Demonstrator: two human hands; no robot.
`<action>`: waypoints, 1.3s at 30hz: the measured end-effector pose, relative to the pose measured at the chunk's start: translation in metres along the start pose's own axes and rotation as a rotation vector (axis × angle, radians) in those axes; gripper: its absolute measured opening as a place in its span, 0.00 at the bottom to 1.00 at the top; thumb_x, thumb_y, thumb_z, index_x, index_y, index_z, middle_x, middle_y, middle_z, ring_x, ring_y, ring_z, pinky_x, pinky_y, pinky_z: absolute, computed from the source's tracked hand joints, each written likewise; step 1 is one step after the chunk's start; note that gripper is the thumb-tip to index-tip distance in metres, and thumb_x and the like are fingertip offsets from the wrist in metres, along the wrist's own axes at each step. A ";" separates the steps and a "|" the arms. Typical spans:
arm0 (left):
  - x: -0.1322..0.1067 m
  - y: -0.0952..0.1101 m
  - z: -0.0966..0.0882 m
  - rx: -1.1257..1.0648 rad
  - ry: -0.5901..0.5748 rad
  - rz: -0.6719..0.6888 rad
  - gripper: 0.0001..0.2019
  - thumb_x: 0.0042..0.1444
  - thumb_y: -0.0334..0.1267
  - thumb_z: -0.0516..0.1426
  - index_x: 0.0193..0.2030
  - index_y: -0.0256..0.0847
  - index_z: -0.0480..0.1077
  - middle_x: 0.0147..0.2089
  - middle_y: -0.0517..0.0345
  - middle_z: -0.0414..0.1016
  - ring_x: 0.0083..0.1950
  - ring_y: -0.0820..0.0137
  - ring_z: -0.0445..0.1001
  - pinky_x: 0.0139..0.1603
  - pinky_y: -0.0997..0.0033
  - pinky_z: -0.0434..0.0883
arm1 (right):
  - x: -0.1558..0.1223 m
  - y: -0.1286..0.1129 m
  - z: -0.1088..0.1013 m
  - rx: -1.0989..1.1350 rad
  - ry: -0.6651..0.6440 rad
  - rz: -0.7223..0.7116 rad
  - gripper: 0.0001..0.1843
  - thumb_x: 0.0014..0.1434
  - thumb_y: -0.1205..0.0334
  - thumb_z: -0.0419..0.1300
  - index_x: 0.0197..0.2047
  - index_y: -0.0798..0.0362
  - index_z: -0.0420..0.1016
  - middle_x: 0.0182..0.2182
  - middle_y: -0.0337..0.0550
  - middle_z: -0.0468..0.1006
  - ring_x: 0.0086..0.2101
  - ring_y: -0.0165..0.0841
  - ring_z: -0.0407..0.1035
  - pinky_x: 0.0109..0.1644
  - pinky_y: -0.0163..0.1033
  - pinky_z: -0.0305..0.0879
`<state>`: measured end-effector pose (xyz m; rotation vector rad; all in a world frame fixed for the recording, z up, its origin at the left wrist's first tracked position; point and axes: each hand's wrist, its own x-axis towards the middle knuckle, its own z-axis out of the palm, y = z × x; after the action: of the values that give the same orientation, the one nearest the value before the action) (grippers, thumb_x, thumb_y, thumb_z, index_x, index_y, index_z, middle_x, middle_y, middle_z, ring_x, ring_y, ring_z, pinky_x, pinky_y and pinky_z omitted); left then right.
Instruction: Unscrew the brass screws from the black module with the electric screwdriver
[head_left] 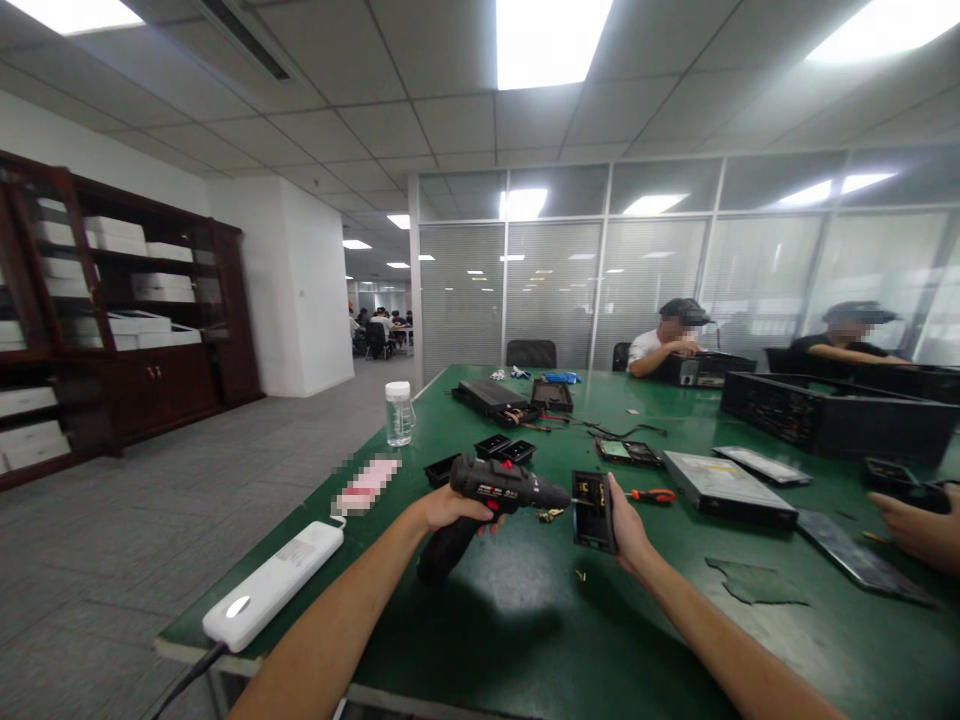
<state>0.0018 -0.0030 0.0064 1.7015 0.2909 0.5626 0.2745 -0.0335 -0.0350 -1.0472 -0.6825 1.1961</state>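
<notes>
My left hand (454, 510) is wrapped round the grip of a black cordless drill (499, 485) with red details. The drill's bit points right, into the open face of a small black plastic box (592, 512) with brass-coloured parts inside. My right hand (626, 525) holds that box tilted up by its right side, above the table. Below and behind the bit lie small brass screws (550, 515), with a few more loose screws (581, 576) nearer me. Whether the bit touches a screw is too small to tell. Several similar black boxes (504, 448) lie behind the drill.
On the green table (480, 660) are a red-and-black screwdriver (652, 496), an optical drive (727, 490), a hard drive (628, 452), a white power strip (274, 585) and a water bottle (399, 415). A co-worker's hand (919, 525) is at far right; two people sit opposite with computer cases (840, 415).
</notes>
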 end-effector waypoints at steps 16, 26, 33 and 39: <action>-0.001 0.005 0.001 0.046 0.001 -0.007 0.15 0.46 0.39 0.57 0.37 0.28 0.68 0.32 0.48 0.69 0.31 0.69 0.68 0.27 0.74 0.64 | 0.000 -0.001 0.001 0.010 0.021 -0.008 0.23 0.46 0.42 0.52 0.31 0.55 0.71 0.18 0.40 0.73 0.18 0.33 0.67 0.24 0.38 0.64; 0.000 0.002 0.002 0.005 0.009 0.005 0.16 0.44 0.40 0.58 0.37 0.28 0.67 0.33 0.47 0.69 0.31 0.68 0.68 0.26 0.74 0.63 | -0.002 -0.002 0.002 0.021 0.031 -0.014 0.22 0.46 0.43 0.53 0.30 0.55 0.70 0.18 0.40 0.73 0.19 0.32 0.67 0.24 0.37 0.64; -0.001 0.004 0.003 0.012 0.025 0.003 0.16 0.47 0.42 0.56 0.37 0.28 0.67 0.33 0.47 0.69 0.31 0.69 0.68 0.26 0.74 0.64 | -0.003 -0.002 0.003 0.010 0.021 -0.015 0.22 0.46 0.43 0.53 0.28 0.55 0.70 0.18 0.40 0.73 0.18 0.31 0.66 0.23 0.36 0.63; -0.001 0.003 0.004 0.012 0.021 0.000 0.15 0.48 0.41 0.55 0.36 0.28 0.67 0.33 0.46 0.69 0.31 0.68 0.68 0.26 0.74 0.64 | -0.001 -0.001 0.002 0.002 0.033 -0.026 0.22 0.46 0.43 0.53 0.28 0.55 0.71 0.18 0.40 0.73 0.18 0.32 0.67 0.23 0.37 0.63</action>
<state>0.0025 -0.0073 0.0091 1.7082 0.3094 0.5799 0.2731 -0.0339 -0.0332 -1.0514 -0.6671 1.1547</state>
